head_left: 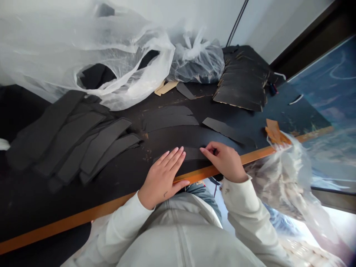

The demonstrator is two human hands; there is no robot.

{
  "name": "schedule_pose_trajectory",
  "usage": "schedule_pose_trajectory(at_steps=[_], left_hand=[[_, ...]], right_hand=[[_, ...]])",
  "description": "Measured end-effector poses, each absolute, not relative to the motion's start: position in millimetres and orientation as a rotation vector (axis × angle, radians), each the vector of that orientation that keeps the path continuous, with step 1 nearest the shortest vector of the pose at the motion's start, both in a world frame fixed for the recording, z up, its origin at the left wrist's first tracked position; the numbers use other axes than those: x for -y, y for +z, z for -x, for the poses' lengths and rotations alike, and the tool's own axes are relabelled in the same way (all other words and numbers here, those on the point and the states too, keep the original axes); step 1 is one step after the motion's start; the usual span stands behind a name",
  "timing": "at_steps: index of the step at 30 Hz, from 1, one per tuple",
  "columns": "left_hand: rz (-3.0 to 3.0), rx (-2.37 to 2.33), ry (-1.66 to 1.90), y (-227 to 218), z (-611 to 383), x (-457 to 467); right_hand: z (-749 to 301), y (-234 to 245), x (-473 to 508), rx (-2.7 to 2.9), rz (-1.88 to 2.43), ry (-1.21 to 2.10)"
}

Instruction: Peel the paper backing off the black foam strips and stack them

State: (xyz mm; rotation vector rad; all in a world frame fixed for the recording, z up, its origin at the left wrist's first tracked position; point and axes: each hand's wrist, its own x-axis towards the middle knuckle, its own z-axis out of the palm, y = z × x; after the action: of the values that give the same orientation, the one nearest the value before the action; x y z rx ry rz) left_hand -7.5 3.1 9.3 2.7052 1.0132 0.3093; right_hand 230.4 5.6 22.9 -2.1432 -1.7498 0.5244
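In the head view, the left hand (164,176) lies flat at lower centre, fingers straight and close together over a thin dark-grey strip of sheet material (193,153) near the front edge of the black counter (116,191); it grasps nothing. The right hand (226,161) is curled, thumb and forefinger almost meeting at the strip's right end; I cannot tell whether they grip it.

This strip seems to be in mid-handling. Similar dark-grey strips lie in a fanned heap (69,137) at left, with flat strips (169,118) at centre and a loose strip (222,128) right of them. A thick stack of black sheets with ragged tan edges (241,81) stands at upper right. Much material thus remains about, but which pieces are finished cannot be told.
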Motion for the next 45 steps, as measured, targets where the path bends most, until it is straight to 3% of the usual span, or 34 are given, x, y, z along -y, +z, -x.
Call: schedule_pose_trajectory(at_steps=[5,11,14,21,26,38,41,45], left_hand=[[-2.691,-1.020,0.277,9,6,-3],[-2.703,-1.016,0.276,9,7,-3],[-2.708,-1.013,0.268,9,7,-3],[-2.661,-0.995,0.329,8,8,-3],[-2.614,-1.017,0.346,13,11,3],[-2.747,-0.768,0.443,19,64,50],[-2.767,-0.966,0.696,43,85,49],[-2.765,-1.647,1.034,66,123,19]], right_hand=[[-226,23,-5,1.879,2.125,0.441],[-225,29,0,1.962,2.450,-0.058],[-228,38,4,1.950,2.279,-0.177],[-199,10,33,2.321,1.629,-0.015],[-205,-16,38,2.446,1.489,-0.070],[-234,-10,-55,2.423,1.378,-0.160],[-225,-14,-75,2.451,1.343,-0.215],[-222,-21,-79,2.499,1.308,-0.202]])
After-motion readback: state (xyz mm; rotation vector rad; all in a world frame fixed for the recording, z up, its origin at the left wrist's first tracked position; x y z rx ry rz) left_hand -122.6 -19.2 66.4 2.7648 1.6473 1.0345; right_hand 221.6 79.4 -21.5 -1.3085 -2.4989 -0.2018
